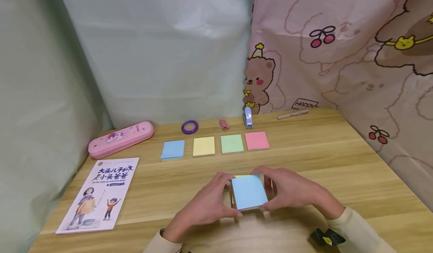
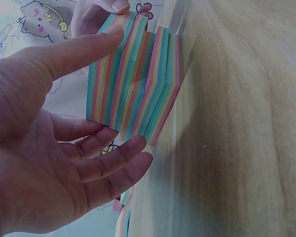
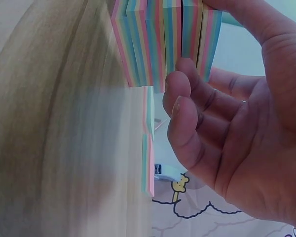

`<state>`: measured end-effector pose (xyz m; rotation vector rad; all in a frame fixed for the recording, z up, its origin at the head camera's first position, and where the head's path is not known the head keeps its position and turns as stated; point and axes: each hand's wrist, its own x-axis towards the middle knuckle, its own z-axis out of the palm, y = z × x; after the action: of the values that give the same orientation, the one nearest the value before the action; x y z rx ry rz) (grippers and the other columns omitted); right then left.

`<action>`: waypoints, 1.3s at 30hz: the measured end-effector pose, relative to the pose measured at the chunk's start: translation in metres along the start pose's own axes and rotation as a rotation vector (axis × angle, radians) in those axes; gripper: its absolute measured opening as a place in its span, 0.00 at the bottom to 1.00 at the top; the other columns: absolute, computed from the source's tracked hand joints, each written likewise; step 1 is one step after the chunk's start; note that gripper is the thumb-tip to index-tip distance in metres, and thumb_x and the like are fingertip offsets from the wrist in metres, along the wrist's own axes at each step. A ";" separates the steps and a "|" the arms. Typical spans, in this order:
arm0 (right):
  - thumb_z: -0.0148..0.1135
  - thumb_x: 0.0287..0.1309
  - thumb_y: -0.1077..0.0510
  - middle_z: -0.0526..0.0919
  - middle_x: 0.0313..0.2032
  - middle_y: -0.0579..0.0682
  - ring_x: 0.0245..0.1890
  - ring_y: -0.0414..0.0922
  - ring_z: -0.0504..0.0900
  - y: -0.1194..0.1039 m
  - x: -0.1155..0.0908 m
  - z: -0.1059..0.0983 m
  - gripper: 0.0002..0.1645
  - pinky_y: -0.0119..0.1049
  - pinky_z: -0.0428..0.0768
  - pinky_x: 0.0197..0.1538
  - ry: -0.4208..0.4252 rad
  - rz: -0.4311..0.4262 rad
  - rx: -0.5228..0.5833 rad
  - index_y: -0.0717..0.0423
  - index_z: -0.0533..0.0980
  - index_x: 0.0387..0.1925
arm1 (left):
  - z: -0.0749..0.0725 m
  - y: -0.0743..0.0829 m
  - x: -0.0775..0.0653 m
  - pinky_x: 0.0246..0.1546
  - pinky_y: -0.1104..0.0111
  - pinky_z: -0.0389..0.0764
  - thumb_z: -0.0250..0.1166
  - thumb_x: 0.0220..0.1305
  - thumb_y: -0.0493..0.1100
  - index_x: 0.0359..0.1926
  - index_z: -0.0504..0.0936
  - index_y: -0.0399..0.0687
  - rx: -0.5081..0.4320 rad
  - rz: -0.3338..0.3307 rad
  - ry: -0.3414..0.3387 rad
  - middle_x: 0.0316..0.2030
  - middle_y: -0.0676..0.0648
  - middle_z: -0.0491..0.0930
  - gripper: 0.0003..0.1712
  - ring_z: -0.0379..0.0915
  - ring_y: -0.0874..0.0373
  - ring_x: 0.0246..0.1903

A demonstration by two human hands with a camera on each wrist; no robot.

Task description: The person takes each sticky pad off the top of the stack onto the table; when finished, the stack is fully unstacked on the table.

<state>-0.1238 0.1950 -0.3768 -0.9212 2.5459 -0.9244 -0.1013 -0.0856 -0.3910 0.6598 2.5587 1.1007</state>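
Note:
A stack of sticky note pads (image 1: 249, 193), blue on top, stands on the table between both hands. My left hand (image 1: 210, 204) holds its left side, thumb near the front corner and fingers toward the back. On the other side my right hand (image 1: 292, 190) grips the stack, thumb at the front right corner and fingers at the back one. The left wrist view shows the stack's striped edges (image 2: 130, 79), with several pads slightly out of line. In the right wrist view, fingertips (image 3: 179, 89) lie close along the layered pads (image 3: 158, 44).
Blue (image 1: 172, 149), yellow (image 1: 204, 146), green (image 1: 232, 143) and pink (image 1: 257, 140) pads form a row beyond the hands. Behind them lie purple tape (image 1: 190, 127), a binder clip (image 1: 223, 124), a stapler (image 1: 248, 118) and a pen (image 1: 293, 114). A pencil case (image 1: 121, 138) and booklet (image 1: 98, 196) lie left.

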 end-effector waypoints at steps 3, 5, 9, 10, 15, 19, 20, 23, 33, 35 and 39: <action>0.84 0.46 0.44 0.79 0.32 0.40 0.31 0.36 0.77 0.000 0.000 0.000 0.45 0.31 0.77 0.34 0.002 0.002 0.003 0.42 0.72 0.65 | 0.000 0.000 0.000 0.53 0.60 0.81 0.87 0.48 0.52 0.70 0.72 0.44 -0.004 0.003 0.001 0.63 0.48 0.72 0.51 0.77 0.50 0.57; 0.84 0.46 0.44 0.79 0.32 0.39 0.31 0.36 0.76 0.000 0.000 0.000 0.45 0.31 0.77 0.34 0.003 0.002 0.001 0.42 0.72 0.65 | 0.000 0.001 -0.001 0.53 0.60 0.81 0.87 0.47 0.51 0.69 0.72 0.44 -0.007 0.006 0.002 0.63 0.47 0.72 0.51 0.77 0.50 0.57; 0.84 0.46 0.43 0.79 0.31 0.38 0.31 0.36 0.76 0.000 0.001 0.000 0.45 0.31 0.76 0.34 0.007 0.002 -0.008 0.42 0.72 0.64 | -0.001 0.002 -0.002 0.53 0.60 0.81 0.87 0.47 0.51 0.69 0.72 0.44 -0.011 0.005 0.002 0.63 0.47 0.71 0.51 0.77 0.50 0.58; 0.84 0.46 0.43 0.78 0.31 0.38 0.31 0.36 0.76 -0.001 0.001 0.000 0.45 0.31 0.76 0.34 0.007 0.002 -0.009 0.42 0.73 0.64 | -0.001 0.002 -0.002 0.53 0.60 0.81 0.87 0.47 0.51 0.69 0.72 0.44 -0.011 0.005 0.002 0.63 0.47 0.71 0.51 0.77 0.50 0.58; 0.85 0.45 0.43 0.78 0.31 0.38 0.31 0.36 0.76 -0.001 0.001 0.000 0.45 0.31 0.76 0.35 0.011 0.003 -0.013 0.42 0.73 0.64 | -0.001 0.001 -0.001 0.52 0.61 0.81 0.87 0.47 0.51 0.68 0.72 0.44 -0.006 0.005 0.004 0.63 0.47 0.71 0.51 0.77 0.50 0.57; 0.84 0.45 0.44 0.78 0.31 0.37 0.31 0.36 0.76 -0.001 0.002 0.001 0.45 0.30 0.76 0.35 0.015 -0.003 -0.017 0.42 0.73 0.64 | -0.001 0.001 -0.001 0.52 0.61 0.81 0.87 0.47 0.51 0.68 0.72 0.43 -0.001 0.005 0.009 0.63 0.47 0.71 0.51 0.77 0.50 0.57; 0.84 0.45 0.44 0.78 0.30 0.37 0.31 0.36 0.76 0.000 0.002 0.001 0.45 0.30 0.76 0.35 0.016 -0.004 -0.018 0.42 0.73 0.64 | -0.001 0.001 -0.002 0.52 0.61 0.81 0.87 0.47 0.51 0.68 0.72 0.43 -0.001 0.004 0.009 0.63 0.47 0.71 0.51 0.77 0.50 0.57; 0.84 0.45 0.44 0.78 0.30 0.37 0.31 0.35 0.75 0.000 0.002 0.001 0.44 0.30 0.76 0.34 0.016 -0.007 -0.018 0.43 0.73 0.63 | -0.001 0.001 -0.002 0.52 0.61 0.81 0.87 0.46 0.51 0.68 0.72 0.43 -0.006 0.001 0.010 0.63 0.47 0.71 0.51 0.77 0.50 0.57; 0.85 0.45 0.46 0.78 0.30 0.40 0.30 0.36 0.75 0.002 0.000 -0.006 0.44 0.30 0.76 0.33 0.011 -0.007 0.035 0.44 0.74 0.64 | 0.001 0.000 -0.001 0.48 0.64 0.80 0.87 0.47 0.51 0.68 0.73 0.42 0.020 -0.001 0.013 0.62 0.47 0.71 0.50 0.75 0.52 0.54; 0.85 0.46 0.47 0.78 0.30 0.40 0.30 0.36 0.75 0.004 -0.002 -0.011 0.45 0.31 0.77 0.32 0.019 -0.009 0.060 0.45 0.73 0.64 | 0.001 0.000 -0.001 0.48 0.64 0.80 0.86 0.47 0.51 0.69 0.72 0.42 0.024 -0.012 0.010 0.63 0.48 0.71 0.50 0.75 0.53 0.55; 0.85 0.48 0.52 0.76 0.28 0.41 0.29 0.36 0.75 0.012 -0.004 -0.026 0.44 0.32 0.78 0.32 0.064 -0.028 0.100 0.50 0.73 0.65 | 0.002 0.000 -0.001 0.49 0.65 0.80 0.86 0.48 0.52 0.69 0.72 0.44 0.031 -0.018 0.004 0.63 0.49 0.70 0.50 0.76 0.54 0.55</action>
<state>-0.1378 0.2172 -0.3649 -0.9145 2.5186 -1.0961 -0.0998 -0.0852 -0.3924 0.6415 2.5846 1.0604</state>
